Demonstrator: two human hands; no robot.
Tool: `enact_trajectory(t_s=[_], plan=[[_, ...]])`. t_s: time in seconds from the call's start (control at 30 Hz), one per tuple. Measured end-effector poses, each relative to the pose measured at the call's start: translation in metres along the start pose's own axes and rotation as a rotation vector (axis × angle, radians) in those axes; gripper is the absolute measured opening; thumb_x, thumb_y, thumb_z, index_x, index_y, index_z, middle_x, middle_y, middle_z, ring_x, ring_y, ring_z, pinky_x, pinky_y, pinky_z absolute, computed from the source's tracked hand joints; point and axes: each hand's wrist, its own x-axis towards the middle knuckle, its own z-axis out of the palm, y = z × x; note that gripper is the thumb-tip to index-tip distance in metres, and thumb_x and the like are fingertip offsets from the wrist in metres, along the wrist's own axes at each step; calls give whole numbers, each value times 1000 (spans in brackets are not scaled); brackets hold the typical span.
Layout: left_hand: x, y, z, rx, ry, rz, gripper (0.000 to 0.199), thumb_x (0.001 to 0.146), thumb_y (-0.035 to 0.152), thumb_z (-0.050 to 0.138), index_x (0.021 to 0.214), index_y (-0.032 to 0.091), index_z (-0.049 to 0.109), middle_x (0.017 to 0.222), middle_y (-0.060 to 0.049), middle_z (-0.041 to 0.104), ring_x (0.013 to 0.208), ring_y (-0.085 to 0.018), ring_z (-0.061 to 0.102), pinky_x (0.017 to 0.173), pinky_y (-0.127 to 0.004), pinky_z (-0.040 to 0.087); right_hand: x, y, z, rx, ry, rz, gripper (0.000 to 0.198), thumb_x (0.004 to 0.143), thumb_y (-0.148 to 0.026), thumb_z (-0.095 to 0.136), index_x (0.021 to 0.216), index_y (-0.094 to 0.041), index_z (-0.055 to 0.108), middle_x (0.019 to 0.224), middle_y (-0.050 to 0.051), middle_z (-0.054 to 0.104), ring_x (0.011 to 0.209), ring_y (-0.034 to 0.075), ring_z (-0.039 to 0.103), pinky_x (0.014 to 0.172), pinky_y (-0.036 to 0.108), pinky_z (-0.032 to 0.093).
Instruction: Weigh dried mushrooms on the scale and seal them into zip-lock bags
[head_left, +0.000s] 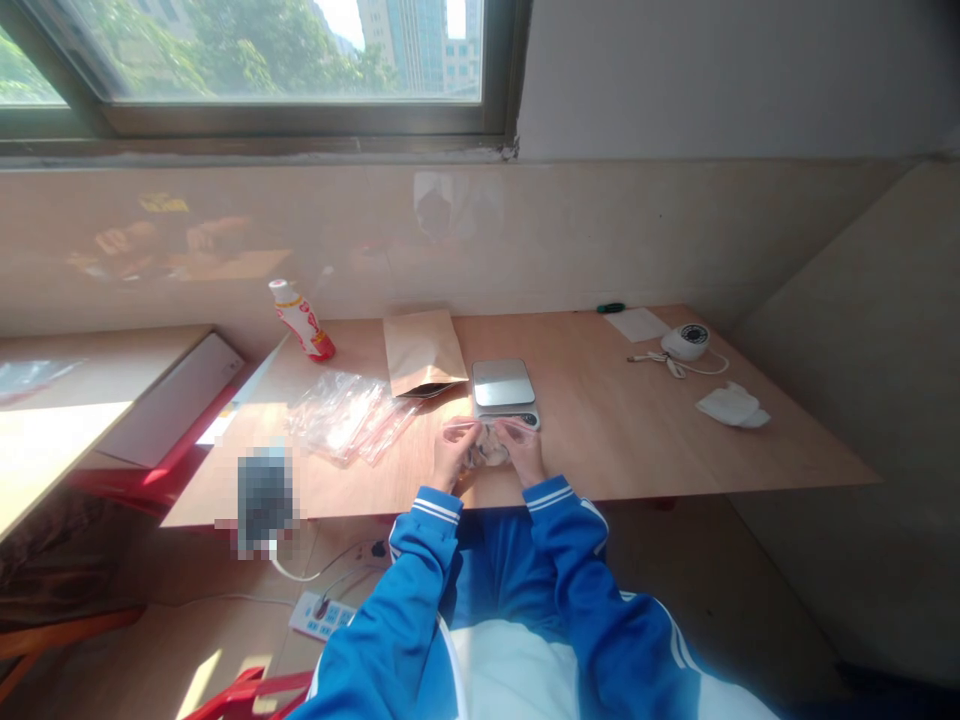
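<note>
Both my hands are at the table's front edge, just before a small digital scale (503, 383) with a silver plate. My left hand (454, 452) pinches one side of a clear plastic bag (493, 446), and my right hand (523, 447) pinches the other side. Something pale seems to lie inside the bag; I cannot make out what. Behind and to the left, a brown kraft paper pouch (426, 352) lies flat, its mouth facing me and slightly parted. More clear plastic bags (349, 415) are spread in a pile left of my hands.
A red-and-white bottle (302, 322) stands at the back left. On the right are a white dome camera (685, 342) with its cable, a crumpled white tissue (733, 405), a paper sheet (637, 324) and a green-handled tool (610, 308). A power strip (321, 615) lies below the table.
</note>
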Motion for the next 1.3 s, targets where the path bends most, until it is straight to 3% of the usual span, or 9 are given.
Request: enact_trajectory(t_s=[0.2, 0.43, 0.57, 0.67, 0.83, 0.97, 1.13, 1.23, 1.3], plan=[[0, 3, 2, 49, -57, 35, 16, 66, 33, 75, 71, 17, 73, 79, -7, 70, 79, -19, 65, 71, -30, 51, -2, 3, 1, -17, -49, -11, 18, 73, -38, 68, 75, -20, 70, 74, 2, 66, 74, 18, 62, 70, 32, 51], [0, -4, 1, 51, 27, 32, 19, 62, 35, 77, 68, 18, 71, 76, -4, 68, 77, -18, 64, 73, -29, 49, -1, 6, 1, -71, -22, -89, 18, 75, -37, 67, 75, -20, 71, 72, 2, 61, 72, 17, 60, 68, 30, 50], [-1, -3, 1, 17, 5, -21, 25, 66, 41, 74, 70, 16, 72, 77, -7, 71, 78, -20, 65, 73, -30, 50, -2, 4, 1, -28, -17, -22, 22, 74, -41, 67, 75, -19, 71, 75, 2, 64, 75, 18, 61, 70, 30, 50], [0, -3, -3, -47, 24, -80, 42, 77, 53, 58, 78, 13, 72, 77, -9, 71, 75, -20, 67, 72, -32, 51, -4, 2, -5, 25, -44, 58, 30, 77, -47, 63, 79, -18, 71, 79, 4, 67, 77, 19, 62, 72, 31, 50], [5, -5, -16, -201, 268, -146, 49, 83, 56, 43, 85, 14, 66, 69, -5, 66, 64, -12, 62, 62, -25, 50, 12, -15, -53, -47, 31, 149, 44, 76, -56, 60, 81, -15, 72, 60, 1, 61, 57, 14, 56, 54, 26, 47], [4, -5, -20, -198, 279, -159, 43, 81, 54, 47, 77, 14, 62, 68, -4, 63, 61, -12, 60, 52, -22, 48, 58, -31, -123, -218, 132, 124, 54, 66, -57, 68, 99, -14, 68, 63, 0, 61, 54, 13, 54, 50, 24, 45], [-3, -3, -15, -109, 135, -213, 49, 79, 59, 47, 81, 13, 62, 66, -3, 60, 53, -16, 58, 33, -23, 41, 102, -27, -175, -504, 290, 149, 67, 61, -57, 69, 106, -8, 62, 89, 15, 68, 83, 28, 63, 72, 41, 51], [-3, -5, -13, 72, 109, -172, 55, 83, 61, 36, 84, 12, 61, 70, -6, 61, 54, -16, 59, 34, -25, 44, 91, -13, -166, -691, 459, 46, 78, 70, -50, 64, 129, -3, 44, 126, 27, 51, 116, 38, 48, 92, 54, 40], [-1, -8, -14, 161, 131, -125, 56, 86, 58, 30, 88, 12, 61, 74, -8, 63, 59, -17, 61, 39, -26, 48, 70, 0, -151, -943, 495, -111, 73, 79, -45, 54, 137, -5, 34, 140, 26, 37, 129, 38, 35, 100, 56, 31]])
